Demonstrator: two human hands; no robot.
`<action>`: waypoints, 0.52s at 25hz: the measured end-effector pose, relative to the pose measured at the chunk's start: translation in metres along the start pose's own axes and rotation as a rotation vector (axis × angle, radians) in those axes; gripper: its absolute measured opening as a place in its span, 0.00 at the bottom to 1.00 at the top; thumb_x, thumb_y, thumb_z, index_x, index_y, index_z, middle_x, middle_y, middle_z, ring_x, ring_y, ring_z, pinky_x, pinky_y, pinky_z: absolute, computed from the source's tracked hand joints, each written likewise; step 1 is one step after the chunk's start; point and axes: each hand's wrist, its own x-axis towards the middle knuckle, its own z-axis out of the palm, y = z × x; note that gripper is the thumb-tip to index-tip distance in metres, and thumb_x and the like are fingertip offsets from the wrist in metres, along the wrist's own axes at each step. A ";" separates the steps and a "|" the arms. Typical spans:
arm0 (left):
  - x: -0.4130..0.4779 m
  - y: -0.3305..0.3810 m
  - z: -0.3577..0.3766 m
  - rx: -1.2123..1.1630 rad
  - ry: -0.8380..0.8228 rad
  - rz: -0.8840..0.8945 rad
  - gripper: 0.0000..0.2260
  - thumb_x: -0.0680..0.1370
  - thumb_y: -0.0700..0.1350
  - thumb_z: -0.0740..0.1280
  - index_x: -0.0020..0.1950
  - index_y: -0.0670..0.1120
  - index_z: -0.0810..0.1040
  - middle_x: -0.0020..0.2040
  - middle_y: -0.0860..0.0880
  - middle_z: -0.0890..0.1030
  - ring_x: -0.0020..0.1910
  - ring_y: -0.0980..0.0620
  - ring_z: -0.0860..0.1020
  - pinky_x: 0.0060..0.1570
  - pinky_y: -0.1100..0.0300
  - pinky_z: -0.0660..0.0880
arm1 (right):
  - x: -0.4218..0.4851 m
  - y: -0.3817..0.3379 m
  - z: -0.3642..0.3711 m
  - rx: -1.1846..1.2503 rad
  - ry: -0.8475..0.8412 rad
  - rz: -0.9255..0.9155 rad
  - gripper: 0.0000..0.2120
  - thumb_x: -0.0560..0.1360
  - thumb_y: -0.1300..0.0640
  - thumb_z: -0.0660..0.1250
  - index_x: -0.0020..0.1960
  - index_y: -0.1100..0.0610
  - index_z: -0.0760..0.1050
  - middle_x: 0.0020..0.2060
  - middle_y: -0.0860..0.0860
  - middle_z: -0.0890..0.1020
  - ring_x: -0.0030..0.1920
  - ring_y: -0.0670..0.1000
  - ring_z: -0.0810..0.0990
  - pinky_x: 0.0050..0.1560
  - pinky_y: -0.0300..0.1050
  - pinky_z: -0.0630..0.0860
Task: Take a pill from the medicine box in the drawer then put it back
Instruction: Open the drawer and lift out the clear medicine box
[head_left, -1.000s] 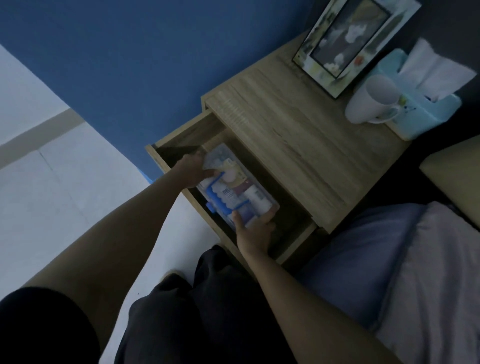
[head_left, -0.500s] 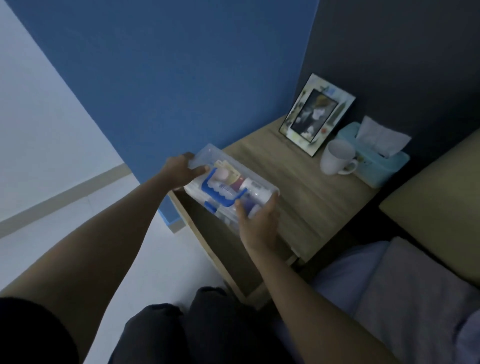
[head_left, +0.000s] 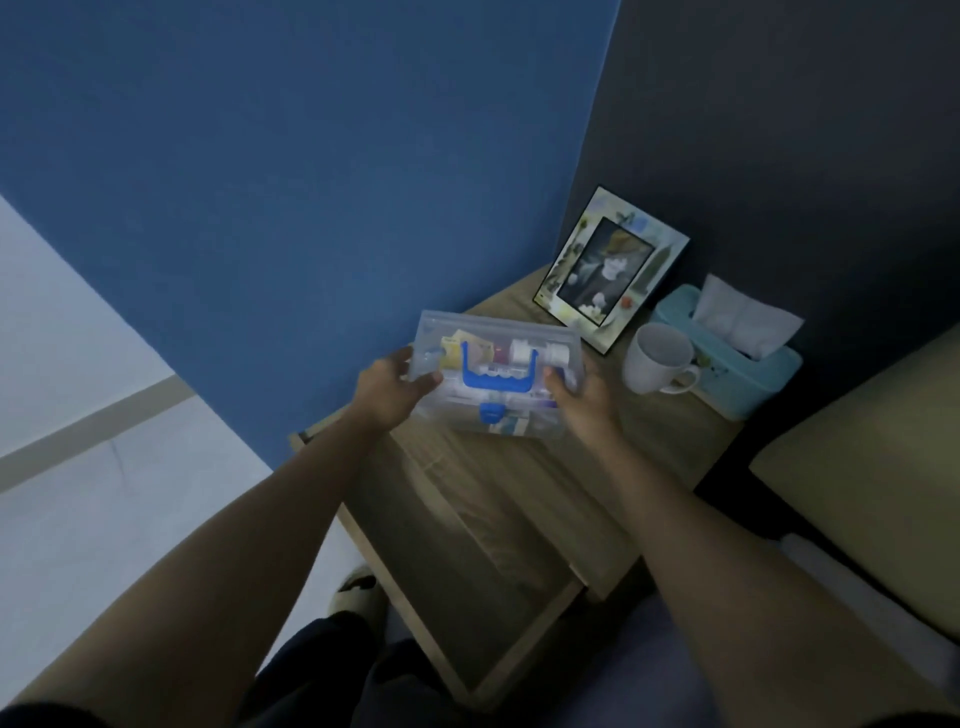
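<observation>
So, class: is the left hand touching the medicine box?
Touching. The head view shows the left hand gripping the left end of the medicine box, thumb on its lid; the right hand holds the other end.

Medicine box (head_left: 498, 379) contents blurred — unreadable; drawer (head_left: 467, 571) interior too dark.

Wooden bedside table (head_left: 670, 441) in the corner, its drawer (head_left: 467, 571) pulled wide open below; on top at the back a picture frame (head_left: 613, 267) leans upright, a white mug (head_left: 657, 358) just before it, a teal tissue box (head_left: 727, 358) beside the mug
</observation>
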 end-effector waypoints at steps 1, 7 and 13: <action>0.005 -0.001 0.007 0.004 -0.003 0.012 0.21 0.73 0.50 0.70 0.64 0.45 0.75 0.59 0.43 0.80 0.58 0.44 0.78 0.57 0.56 0.72 | 0.007 0.006 -0.002 0.010 -0.003 -0.015 0.14 0.74 0.51 0.67 0.58 0.53 0.74 0.50 0.50 0.83 0.52 0.54 0.81 0.49 0.48 0.78; 0.018 -0.008 0.025 0.024 -0.026 0.020 0.23 0.75 0.52 0.66 0.69 0.46 0.70 0.64 0.43 0.78 0.60 0.44 0.77 0.57 0.57 0.70 | 0.032 0.020 -0.001 -0.002 -0.061 -0.088 0.17 0.75 0.52 0.66 0.62 0.55 0.73 0.51 0.51 0.82 0.51 0.51 0.82 0.51 0.53 0.80; 0.019 -0.014 0.030 -0.059 -0.009 0.022 0.24 0.76 0.52 0.65 0.71 0.48 0.66 0.64 0.45 0.78 0.59 0.45 0.78 0.55 0.54 0.74 | 0.041 0.018 -0.002 -0.200 -0.079 -0.093 0.24 0.74 0.46 0.65 0.66 0.56 0.68 0.55 0.51 0.80 0.44 0.45 0.79 0.37 0.35 0.75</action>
